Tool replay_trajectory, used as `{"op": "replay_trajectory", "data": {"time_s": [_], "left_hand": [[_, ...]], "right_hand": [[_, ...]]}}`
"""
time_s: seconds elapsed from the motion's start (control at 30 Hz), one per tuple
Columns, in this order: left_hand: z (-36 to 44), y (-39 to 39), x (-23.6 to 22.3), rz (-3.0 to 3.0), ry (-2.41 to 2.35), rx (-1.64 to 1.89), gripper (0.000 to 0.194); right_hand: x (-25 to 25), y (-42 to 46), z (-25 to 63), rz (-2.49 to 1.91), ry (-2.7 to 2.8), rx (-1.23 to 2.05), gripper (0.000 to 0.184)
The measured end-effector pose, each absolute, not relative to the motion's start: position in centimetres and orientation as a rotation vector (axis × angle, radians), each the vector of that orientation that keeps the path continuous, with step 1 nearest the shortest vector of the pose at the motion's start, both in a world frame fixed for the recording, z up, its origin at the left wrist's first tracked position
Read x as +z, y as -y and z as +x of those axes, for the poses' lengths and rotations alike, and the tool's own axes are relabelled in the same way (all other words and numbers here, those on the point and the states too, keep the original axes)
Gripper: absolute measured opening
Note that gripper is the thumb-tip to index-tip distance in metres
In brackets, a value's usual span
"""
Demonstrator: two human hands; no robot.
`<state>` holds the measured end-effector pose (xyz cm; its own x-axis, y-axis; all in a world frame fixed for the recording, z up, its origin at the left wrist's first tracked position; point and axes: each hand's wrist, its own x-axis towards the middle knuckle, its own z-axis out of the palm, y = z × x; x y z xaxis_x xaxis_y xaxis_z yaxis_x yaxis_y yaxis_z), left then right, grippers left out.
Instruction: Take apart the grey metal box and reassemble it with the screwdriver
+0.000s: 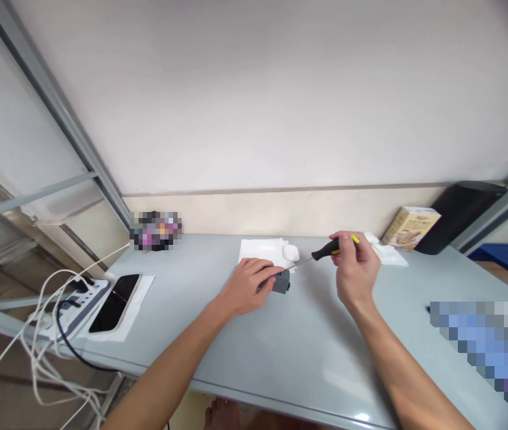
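My left hand (251, 283) is closed over a small dark grey box-shaped device (282, 283) lying on the table, covering its left part. In my right hand (356, 269) is a screwdriver (326, 248) with a black and yellow handle, gripped by that handle. Its thin shaft slants down to the left, and the tip meets the upper side of the grey device near my left fingertips. Whether the tip sits in a screw is too small to tell. Just behind the device are a white sheet (260, 246) and a rounded white object (290, 252).
On the left of the grey table (298, 352) lie a phone (116, 303) on white paper and a power strip (77, 310) with tangled white cables (34, 358). At the back right stand a yellow box (410, 228), a black cylinder (459, 215) and crumpled tissue (390, 255). Two items are pixelated.
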<state>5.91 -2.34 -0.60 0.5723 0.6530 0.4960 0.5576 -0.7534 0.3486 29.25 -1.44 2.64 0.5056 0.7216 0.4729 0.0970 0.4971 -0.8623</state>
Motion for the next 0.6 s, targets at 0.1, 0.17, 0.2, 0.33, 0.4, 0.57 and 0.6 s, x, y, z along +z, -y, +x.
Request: {"op": "replay_trajectory", "data": {"time_s": [0.1, 0.17, 0.2, 0.33, 0.4, 0.57, 0.6], "left_hand": [[6.0, 2.3, -0.7, 2.660, -1.036, 0.902, 0.036], [6.0, 2.2, -0.8, 2.664, -1.043, 0.885, 0.036], [6.0, 2.2, -0.8, 2.666, -1.045, 0.876, 0.036], [6.0, 2.3, -0.7, 2.667, -1.051, 0.861, 0.035], [6.0, 2.3, -0.5, 2.665, -1.053, 0.864, 0.034], [5.9, 2.4, -0.2, 2.668, -1.038, 0.837, 0.034], [5.9, 2.4, -0.2, 2.665, -1.038, 0.832, 0.034]], "right_hand": [[3.0, 1.6, 29.3, -0.990, 1.049, 0.516, 0.043], [3.3, 1.7, 29.5, -0.998, 1.089, 0.546, 0.043], [3.4, 1.8, 29.5, -1.003, 1.105, 0.554, 0.043], [3.7, 1.8, 29.7, -0.985, 1.122, 0.562, 0.047], [3.7, 1.7, 29.6, -0.924, 1.095, 0.558, 0.055], [3.9, 1.8, 29.2, -0.850, 1.080, 0.631, 0.065], [3.9, 1.8, 29.1, -0.844, 1.084, 0.655, 0.063]]}}
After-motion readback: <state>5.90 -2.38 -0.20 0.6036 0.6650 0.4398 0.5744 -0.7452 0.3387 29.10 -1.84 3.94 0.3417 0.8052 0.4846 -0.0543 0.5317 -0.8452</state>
